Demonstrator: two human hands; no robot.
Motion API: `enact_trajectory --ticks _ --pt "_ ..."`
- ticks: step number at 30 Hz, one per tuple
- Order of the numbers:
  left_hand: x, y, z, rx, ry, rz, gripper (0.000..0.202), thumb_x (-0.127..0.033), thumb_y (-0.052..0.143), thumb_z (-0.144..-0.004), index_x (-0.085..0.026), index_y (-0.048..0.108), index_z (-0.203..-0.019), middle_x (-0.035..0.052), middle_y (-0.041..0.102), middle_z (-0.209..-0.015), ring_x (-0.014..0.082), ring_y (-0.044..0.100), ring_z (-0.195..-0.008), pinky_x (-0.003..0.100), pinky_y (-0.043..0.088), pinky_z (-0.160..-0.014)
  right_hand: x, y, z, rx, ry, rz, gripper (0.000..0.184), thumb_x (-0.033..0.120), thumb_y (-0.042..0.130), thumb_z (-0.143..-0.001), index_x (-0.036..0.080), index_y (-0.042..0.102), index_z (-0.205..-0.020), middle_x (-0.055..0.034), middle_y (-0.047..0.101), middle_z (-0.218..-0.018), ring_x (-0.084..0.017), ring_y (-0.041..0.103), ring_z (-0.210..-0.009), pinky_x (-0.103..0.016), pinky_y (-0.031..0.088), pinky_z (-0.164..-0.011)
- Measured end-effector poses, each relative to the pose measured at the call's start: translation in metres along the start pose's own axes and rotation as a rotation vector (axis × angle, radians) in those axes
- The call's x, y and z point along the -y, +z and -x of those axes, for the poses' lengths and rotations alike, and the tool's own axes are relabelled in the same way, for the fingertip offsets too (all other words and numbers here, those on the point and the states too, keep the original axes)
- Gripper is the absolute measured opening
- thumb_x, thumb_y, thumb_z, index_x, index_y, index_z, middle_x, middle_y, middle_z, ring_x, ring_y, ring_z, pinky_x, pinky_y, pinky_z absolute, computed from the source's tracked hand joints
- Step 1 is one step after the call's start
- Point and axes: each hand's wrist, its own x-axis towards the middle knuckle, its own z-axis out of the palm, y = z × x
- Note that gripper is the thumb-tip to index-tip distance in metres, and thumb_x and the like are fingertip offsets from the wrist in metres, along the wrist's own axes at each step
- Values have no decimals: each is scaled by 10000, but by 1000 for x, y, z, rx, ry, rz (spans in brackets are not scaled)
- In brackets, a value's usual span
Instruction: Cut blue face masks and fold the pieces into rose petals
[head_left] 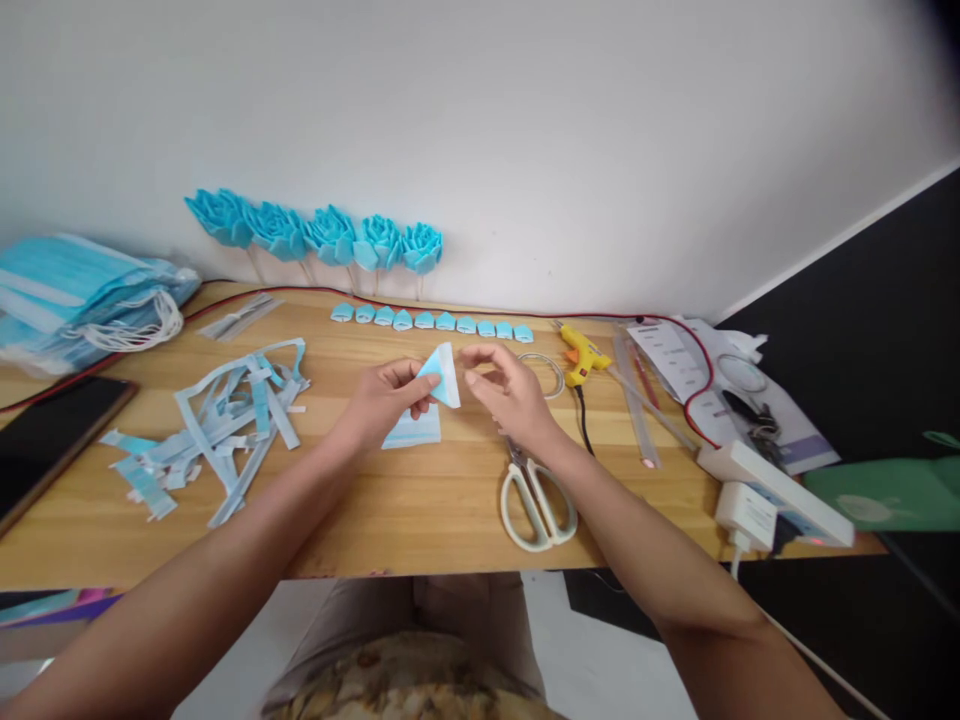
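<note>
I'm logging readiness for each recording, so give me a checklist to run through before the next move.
1. Left hand grips the folded blue piece: ok, thumb and fingers pinch it.
2. Right hand grips it too: not ok, held beside it, fingers open.
3. Scissors fully visible: not ok, partly hidden by the right hand.
4. Glue gun hot: cannot tell.
5. Small folded pieces lined up: ok, in one row.

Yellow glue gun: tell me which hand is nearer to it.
Right. The right hand is to the left of the yellow glue gun, apart from it; the left hand is farther left, pinching a folded blue piece.
</note>
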Motion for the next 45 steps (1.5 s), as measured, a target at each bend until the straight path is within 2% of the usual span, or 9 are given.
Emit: enact_trajectory --ticks 3,6,12,14,21,26,32,38,45 --pt "0 -1 -1 -7 -30 205 285 -364 744 -684 -162 562 -599 -34 550 -508 68 459 -452 209 353 -477 1 -1 0 -66 -247 176 390 170 549 -838 266 534 -1215 -75 552 -1296 -219 499 -1210 -370 488 -900" --pt "0 1 0 27 -69 294 291 -362 766 -666 -157 567 -618 -28 565 -528 69 470 -459 207 348 -468 1 -1 0 -41 -421 313 426 133 561 -832 297 543 -1225 -64 508 -1357 -244 444 -1278 -477 404 -1032" --pt "7 4 1 29 -69 252 298 -355 767 -681 -163 553 -604 -47 526 -497 70 467 -461 204 351 -471 -2 -1 0 -13 -458 329 193 178 587 -862 333 700 -886 10 539 -1305 -242 434 -1269 -488 426 -994" --pt "9 4 0 21 -50 210 287 -358 756 -693 -161 564 -611 -42 538 -499 72 463 -460 207 357 -474 -3 -1 0 -7 -436 285 134 222 631 -855 321 713 -820 5 558 -1280 -242 440 -1261 -477 433 -988" --pt "8 3 -1 -21 15 66 283 -379 717 -726 -151 582 -626 -30 559 -530 71 461 -472 207 374 -486 -3 2 1 0 -245 58 54 293 662 -848 259 703 -846 -42 589 -1255 -219 528 -1202 -426 443 -989" --pt "8 3 0 4 36 7 291 -383 714 -723 -149 574 -621 -30 559 -536 69 466 -471 204 376 -487 -6 5 1 38 -120 -106 104 324 678 -826 221 667 -820 -33 689 -1064 -180 639 -1004 -356 467 -934" --pt "7 3 0 -5 50 -29 283 -372 702 -730 -152 567 -614 -35 545 -540 67 454 -479 204 371 -494 -13 7 2 57 43 -239 196 376 715 -776 203 634 -821 -10 692 -872 -145 644 -814 -292 501 -789" --pt "7 2 0 10 34 -56 278 -378 706 -723 -152 575 -627 -37 542 -538 70 453 -477 206 364 -490 -12 7 1 136 154 -415 406 341 735 -761 220 605 -1126 -3 691 -882 -134 654 -808 -278 498 -777" --pt "11 1 -1 8 74 -106 282 -396 704 -734 -155 592 -639 -39 538 -537 69 448 -477 203 358 -491 -14 7 -1 169 299 -590 533 304 759 -730 258 579 -1230 19 705 -885 -128 658 -818 -271 491 -808"
